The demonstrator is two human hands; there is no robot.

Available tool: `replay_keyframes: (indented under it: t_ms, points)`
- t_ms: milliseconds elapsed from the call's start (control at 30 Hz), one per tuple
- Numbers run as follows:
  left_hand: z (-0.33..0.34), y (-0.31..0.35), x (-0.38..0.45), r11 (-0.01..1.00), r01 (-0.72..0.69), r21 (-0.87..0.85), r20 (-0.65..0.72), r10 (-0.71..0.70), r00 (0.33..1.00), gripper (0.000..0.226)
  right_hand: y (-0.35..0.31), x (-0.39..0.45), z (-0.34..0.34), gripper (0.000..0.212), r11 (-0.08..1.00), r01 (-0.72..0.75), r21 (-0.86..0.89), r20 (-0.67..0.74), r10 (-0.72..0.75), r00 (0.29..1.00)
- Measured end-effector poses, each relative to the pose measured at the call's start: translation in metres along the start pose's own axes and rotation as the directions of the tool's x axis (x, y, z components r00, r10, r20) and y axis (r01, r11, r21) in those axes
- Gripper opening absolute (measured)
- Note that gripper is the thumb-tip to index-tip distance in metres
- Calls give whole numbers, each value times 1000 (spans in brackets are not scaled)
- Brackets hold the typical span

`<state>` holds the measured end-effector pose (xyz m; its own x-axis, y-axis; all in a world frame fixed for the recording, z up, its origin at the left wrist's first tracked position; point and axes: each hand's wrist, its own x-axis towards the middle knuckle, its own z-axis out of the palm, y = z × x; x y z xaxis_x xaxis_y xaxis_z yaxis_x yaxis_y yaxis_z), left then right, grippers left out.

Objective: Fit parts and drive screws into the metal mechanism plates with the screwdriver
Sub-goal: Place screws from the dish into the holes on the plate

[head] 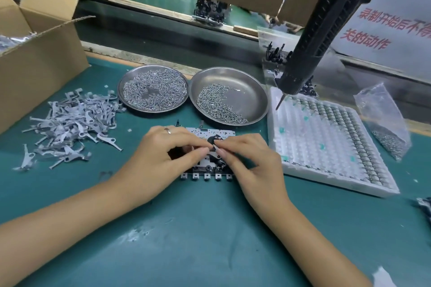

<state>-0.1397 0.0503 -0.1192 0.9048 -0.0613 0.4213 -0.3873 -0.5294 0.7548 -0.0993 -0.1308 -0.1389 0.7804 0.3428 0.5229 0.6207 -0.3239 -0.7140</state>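
A factory assembly station: a green-matted counter (210,240) carries two steel dishes of screws (152,88) (227,95), a heap of stamped metal levers (72,121) at the left, a white parts tray (326,144) at the right, and a hanging electric screwdriver (310,46) above it.

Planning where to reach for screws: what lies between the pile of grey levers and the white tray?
In the head view, two metal dishes of screws sit between the lever pile and the white tray, with the mechanism plate nearer, under both hands.
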Motion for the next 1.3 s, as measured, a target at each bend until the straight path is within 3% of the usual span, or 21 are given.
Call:
replay_keyframes:
  t_ms: [100,567,800,1301]
  points:
    - [-2,0,0,999,32,32,-2,-32,999,8,1,-1,1,19,1000,31,-4,5,-31,1000]
    - [-15,2,0,979,201,-35,49,-199,979,26,-4,-4,0,19,980,188,-66,146,-177,973]
    - [-16,3,0,965,254,-62,94,-248,964,29,-2,-5,-2,23,984,168,-57,177,-156,972]
    - [-21,-2,7,992,122,-21,148,-117,982,21,-3,-3,-3,19,995,-54,81,7,54,999]
